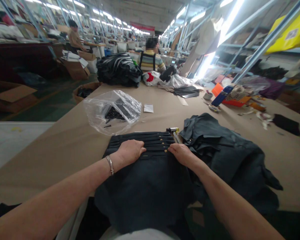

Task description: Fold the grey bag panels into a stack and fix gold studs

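A dark leather panel [142,190] hangs over the near table edge, its upper part lying on a layered row of similar dark pieces [132,136] with zippers and small gold pulls. My left hand [131,151] grips the panel's top edge, fingers curled and thumb toward the middle. On the right, my right hand [181,154] pinches the same edge near a gold zipper pull [165,151]. Just beyond it lies a hammer [174,131] with a metal handle and a yellow-tipped head. A heap of dark leather pieces [227,156] rests to the right of my right hand.
Ahead on the table [72,133] lie a clear plastic bag [112,111] of black parts and a white paper square [148,108]. An orange tray [233,100] of tools stands at right. A dark stack [118,70] and a seated person [151,60] are farther back.
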Demonstrator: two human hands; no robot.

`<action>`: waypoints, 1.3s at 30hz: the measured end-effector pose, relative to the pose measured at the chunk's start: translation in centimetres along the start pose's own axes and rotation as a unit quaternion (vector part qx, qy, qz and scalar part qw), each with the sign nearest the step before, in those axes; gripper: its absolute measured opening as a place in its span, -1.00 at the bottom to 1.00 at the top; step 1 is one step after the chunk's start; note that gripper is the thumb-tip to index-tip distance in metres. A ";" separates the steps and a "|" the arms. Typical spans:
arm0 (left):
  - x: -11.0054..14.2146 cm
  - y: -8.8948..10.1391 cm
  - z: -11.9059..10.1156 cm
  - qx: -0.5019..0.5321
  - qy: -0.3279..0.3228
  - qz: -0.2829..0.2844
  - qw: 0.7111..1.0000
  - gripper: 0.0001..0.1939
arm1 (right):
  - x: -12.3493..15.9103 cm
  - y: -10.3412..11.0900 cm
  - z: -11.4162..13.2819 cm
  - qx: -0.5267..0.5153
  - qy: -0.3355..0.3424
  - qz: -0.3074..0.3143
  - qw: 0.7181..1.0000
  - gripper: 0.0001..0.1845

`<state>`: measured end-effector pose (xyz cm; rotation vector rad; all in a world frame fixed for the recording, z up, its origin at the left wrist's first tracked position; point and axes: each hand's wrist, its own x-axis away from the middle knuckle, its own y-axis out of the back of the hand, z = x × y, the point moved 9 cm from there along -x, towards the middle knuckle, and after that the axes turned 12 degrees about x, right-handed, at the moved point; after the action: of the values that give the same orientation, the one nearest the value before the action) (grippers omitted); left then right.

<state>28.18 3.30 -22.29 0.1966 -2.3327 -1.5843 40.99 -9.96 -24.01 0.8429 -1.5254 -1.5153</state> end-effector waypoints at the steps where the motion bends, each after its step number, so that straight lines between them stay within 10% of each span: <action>1: -0.1 0.0 0.0 -0.002 -0.002 0.003 1.000 -0.68 | 0.0 0.1 0.0 0.002 0.001 0.000 1.000 -0.69; 8: 0.2 0.6 -1.4 -0.027 -0.006 0.012 1.000 -0.71 | -0.1 0.2 0.6 0.039 0.021 0.008 0.999 -0.71; 12: 1.5 1.1 -5.8 -0.086 -0.073 -0.081 0.990 -0.69 | 0.0 0.1 1.2 0.065 0.029 0.009 0.997 -0.72; 17: 2.8 -3.6 -9.5 -0.101 -0.194 -0.051 0.974 -0.59 | 0.3 1.2 1.2 0.086 0.029 0.012 0.996 -0.75; 24: 3.3 -5.0 -8.1 -0.079 -0.189 -0.089 0.975 -0.57 | 3.1 8.6 -10.9 0.186 -0.128 -0.037 0.974 -0.59; 28: 3.2 -5.1 -8.1 -0.076 -0.179 -0.081 0.978 -0.51 | 4.0 9.0 -16.9 0.214 -0.153 0.003 0.965 -0.67; 33: 3.0 -5.1 -8.0 -0.067 -0.174 -0.080 0.979 -0.52 | 4.5 9.5 -18.3 0.160 -0.140 -0.020 0.977 -0.78; 39: 3.2 -5.3 -7.9 -0.066 -0.173 -0.082 0.979 -0.53 | 8.5 15.6 -16.9 0.192 -0.097 -0.233 0.948 -0.78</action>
<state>27.50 -6.57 -23.94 0.0897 -2.5059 -1.9859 53.45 -24.28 -8.59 1.3922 -1.8981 -1.6935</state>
